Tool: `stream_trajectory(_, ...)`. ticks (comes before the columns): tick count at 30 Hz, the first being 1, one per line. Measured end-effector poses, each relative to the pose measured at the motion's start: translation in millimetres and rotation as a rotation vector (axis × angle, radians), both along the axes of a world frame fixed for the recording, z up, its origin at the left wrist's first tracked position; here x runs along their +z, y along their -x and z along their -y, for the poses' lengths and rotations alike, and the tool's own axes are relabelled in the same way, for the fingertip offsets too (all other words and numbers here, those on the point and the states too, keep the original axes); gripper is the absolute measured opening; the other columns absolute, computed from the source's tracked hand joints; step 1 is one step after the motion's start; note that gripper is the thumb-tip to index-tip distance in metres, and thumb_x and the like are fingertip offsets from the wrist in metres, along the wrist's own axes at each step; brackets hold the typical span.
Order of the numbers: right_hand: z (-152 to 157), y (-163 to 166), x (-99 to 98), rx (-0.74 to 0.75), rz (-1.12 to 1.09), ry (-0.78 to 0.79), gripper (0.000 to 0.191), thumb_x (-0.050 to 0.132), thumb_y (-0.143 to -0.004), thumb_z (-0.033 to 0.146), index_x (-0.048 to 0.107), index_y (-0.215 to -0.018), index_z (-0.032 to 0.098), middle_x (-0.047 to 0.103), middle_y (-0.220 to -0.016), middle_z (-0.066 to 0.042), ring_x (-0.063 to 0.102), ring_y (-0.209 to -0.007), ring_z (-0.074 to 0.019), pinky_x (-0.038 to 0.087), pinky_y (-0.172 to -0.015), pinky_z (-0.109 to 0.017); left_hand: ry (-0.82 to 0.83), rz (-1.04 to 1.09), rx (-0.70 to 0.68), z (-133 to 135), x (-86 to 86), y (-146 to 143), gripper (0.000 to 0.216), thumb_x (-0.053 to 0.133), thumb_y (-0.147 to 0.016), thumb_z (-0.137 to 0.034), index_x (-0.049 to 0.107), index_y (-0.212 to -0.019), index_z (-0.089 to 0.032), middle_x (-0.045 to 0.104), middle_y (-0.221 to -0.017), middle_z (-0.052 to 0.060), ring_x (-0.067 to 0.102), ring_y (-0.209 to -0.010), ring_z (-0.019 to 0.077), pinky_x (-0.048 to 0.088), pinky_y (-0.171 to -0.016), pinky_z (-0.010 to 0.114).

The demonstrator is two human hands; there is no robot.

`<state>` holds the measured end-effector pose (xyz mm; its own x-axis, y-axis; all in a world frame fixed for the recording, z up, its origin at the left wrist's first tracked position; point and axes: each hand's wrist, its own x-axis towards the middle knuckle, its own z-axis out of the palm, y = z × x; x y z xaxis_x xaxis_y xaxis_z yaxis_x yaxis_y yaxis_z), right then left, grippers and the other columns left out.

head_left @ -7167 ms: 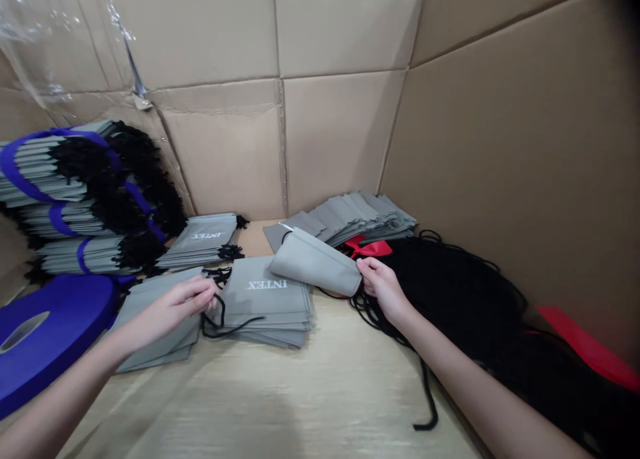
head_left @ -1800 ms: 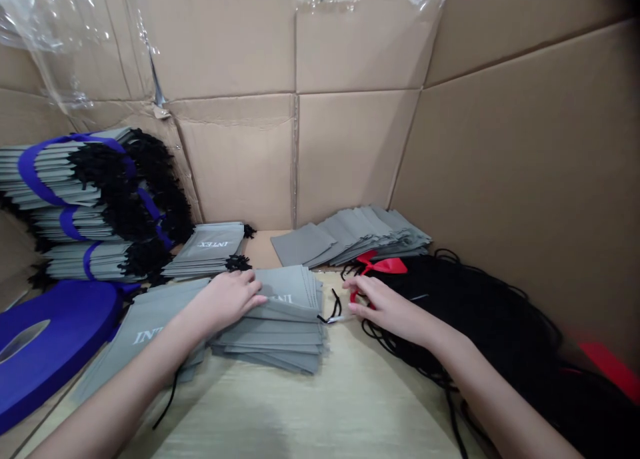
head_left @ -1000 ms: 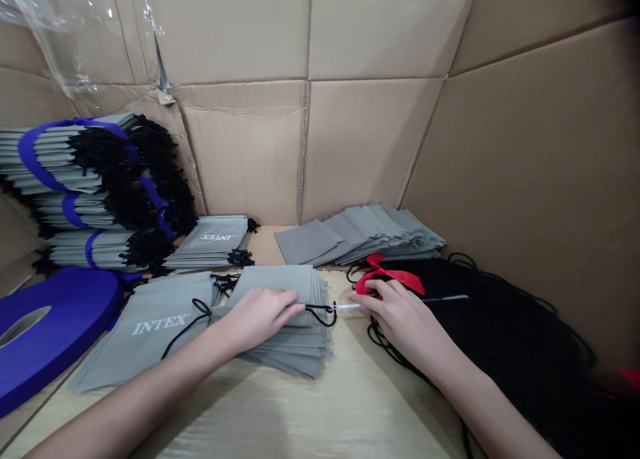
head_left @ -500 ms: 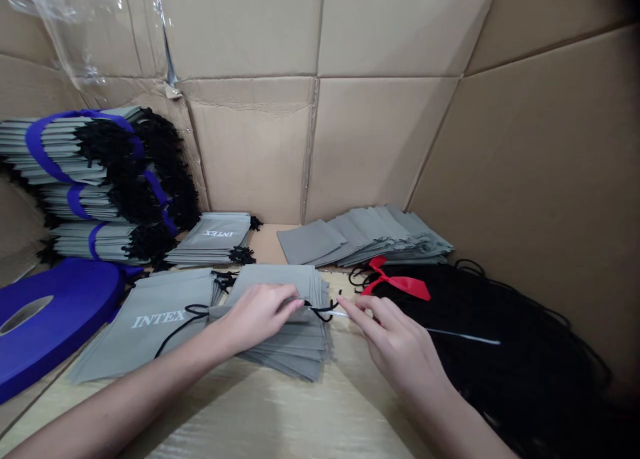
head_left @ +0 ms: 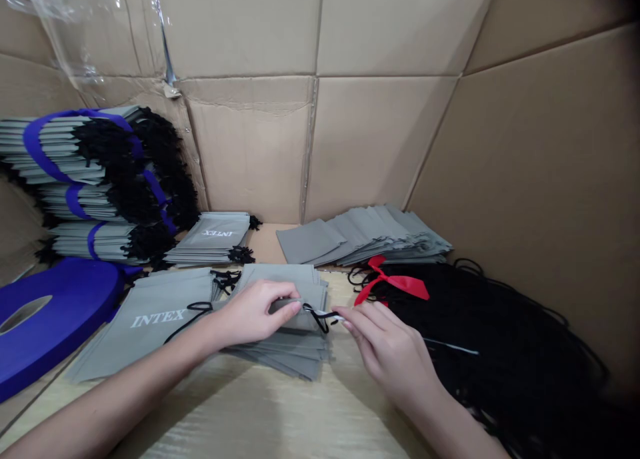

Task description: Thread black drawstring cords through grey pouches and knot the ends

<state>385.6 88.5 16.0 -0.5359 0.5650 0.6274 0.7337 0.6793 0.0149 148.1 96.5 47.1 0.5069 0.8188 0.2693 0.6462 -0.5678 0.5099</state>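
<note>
Left hand: The left hand [head_left: 253,311] was curled, thumb and fingers pinching the bunched top hem of a gray drawstring bag [head_left: 286,306].

Right hand: The right hand [head_left: 387,356] reached in from the right, fingertips drawn together on the end of a thin white stick [head_left: 336,316], close to the left hand but not touching it.

Bag: It was soft, matte gray fabric, lying on a squared stack of gray bags [head_left: 280,356] near the front of the counter [head_left: 260,412].

Cord: A small loop of black cord [head_left: 315,320] sat at the hem's end, right beside the white stick.

Left side: A flat bag printed INTEX in white [head_left: 145,327] lay beside the stack, a black cord [head_left: 187,312] across it. Beyond it were bundled bags tied with blue straps [head_left: 65,172] and a roll of blue strap [head_left: 50,319].

Right side: A large heap of black cords [head_left: 490,332] lay there, with a red ribbon [head_left: 395,289] on top.

Back: A fanned row of gray bags [head_left: 363,239] and a smaller INTEX stack [head_left: 213,242] stood against a cardboard wall [head_left: 375,139].
</note>
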Motion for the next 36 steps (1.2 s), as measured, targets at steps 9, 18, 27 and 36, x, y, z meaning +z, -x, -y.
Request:
stream_trajectory(9, -1.0, -0.9, -3.8, 0.049, -0.053, 0.001, 0.027, 0.04, -0.09, 0.021, 0.063, -0.102, 0.018, 0.066, -0.077, -0.005, 0.055, -0.069, -0.0165, 0.043, -0.062, -0.026, -0.057, -0.049, -0.096, 3.0, 2.7, 1.2, 0.022, 0.039, -0.089, -0.029, 0.055, -0.081, -0.016, 0.056, -0.069, -0.001, 0.048, -0.063, 0.0108, 0.034, -0.06, 0.021)
stream_trajectory(18, 0.1, -2.3, -4.6, 0.049, -0.045, 0.019, 0.027, 0.04, -0.089, 0.019, 0.065, -0.098, 0.017, 0.068, -0.077, -0.005, 0.059, -0.067, -0.0165, 0.043, -0.058, -0.024, -0.03, -0.023, -0.1, 3.9, 1.8, 0.6, 0.023, 0.038, -0.09, -0.03, 0.055, -0.082, -0.017, 0.056, -0.071, -0.001, 0.049, -0.065, 0.0108, 0.034, -0.061, 0.02)
stream_trajectory(27, 1.0, -4.8, -4.2, 0.034, -0.031, 0.066, 0.028, 0.039, -0.087, 0.017, 0.065, -0.099, 0.018, 0.069, -0.073, -0.004, 0.061, -0.056, -0.0132, 0.04, -0.051, -0.021, -0.037, -0.015, -0.114, 3.3, 1.5, 0.7, 0.025, 0.037, -0.091, -0.032, 0.053, -0.08, -0.016, 0.055, -0.071, -0.001, 0.049, -0.065, 0.01, 0.035, -0.061, 0.02)
stream_trajectory(36, 1.0, -5.9, -3.9, 0.029, -0.02, 0.157, 0.028, 0.04, -0.087, 0.02, 0.065, -0.099, 0.019, 0.07, -0.074, -0.004, 0.063, -0.057, -0.013, 0.04, -0.053, -0.02, -0.057, -0.038, -0.125, 3.7, 0.2, -0.3, 0.025, 0.037, -0.091, -0.032, 0.053, -0.08, -0.017, 0.052, -0.068, -0.002, 0.047, -0.063, 0.0095, 0.034, -0.06, 0.02)
